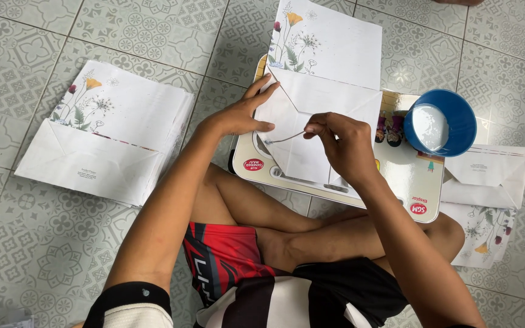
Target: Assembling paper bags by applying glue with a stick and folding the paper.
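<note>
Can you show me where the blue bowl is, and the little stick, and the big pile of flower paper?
blue bowl (457, 115): head view, on its right rim.
thin stick (287, 138): head view, mid-length.
stack of flowered paper (116, 115): head view, top sheet's middle.

A white paper envelope (311, 115) with a flower print on its upper sheet lies flat on the small worktop (405, 176), its triangular flaps folded in, one flap edge pinned at the left. A thin stick (284, 138) angles across it, tip touching the paper near that edge.
</note>
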